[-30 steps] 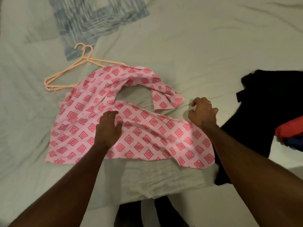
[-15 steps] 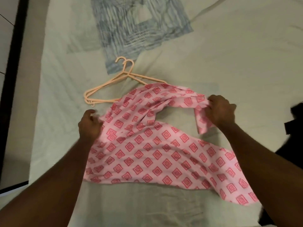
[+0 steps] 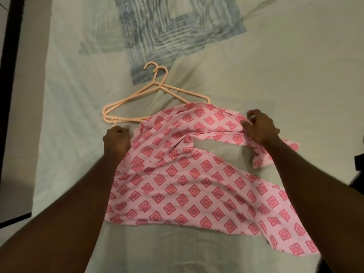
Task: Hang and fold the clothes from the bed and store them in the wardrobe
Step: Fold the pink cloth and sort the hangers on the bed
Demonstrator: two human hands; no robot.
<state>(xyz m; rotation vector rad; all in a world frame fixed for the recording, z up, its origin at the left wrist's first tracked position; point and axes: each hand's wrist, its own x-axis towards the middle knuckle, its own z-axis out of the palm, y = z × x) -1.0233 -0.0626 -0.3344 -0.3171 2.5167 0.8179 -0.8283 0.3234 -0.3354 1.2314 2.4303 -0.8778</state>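
Pink patterned garment [image 3: 187, 186] spread on the bed [image 3: 275, 75], long axis left to right.
Your left hand [image 3: 117, 141] pinches its left top corner, your right hand [image 3: 260, 128] grips its right top edge; beyond that edge lie the hangers [image 3: 137, 107], nearer your left fingers.

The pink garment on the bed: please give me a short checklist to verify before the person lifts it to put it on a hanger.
1. Left hand holds the left edge of the pink garment: ok, fingers curled at the edge.
2. Right hand holds the upper right part: cannot tell, fingers partly spread over the cloth.
3. Garment spread flat: not ok, it is twisted, with a gap showing the bed sheet.
4. Hangers within reach: ok, two lie just above the garment.
5. Hangers free: not ok, the garment covers their lower right end.
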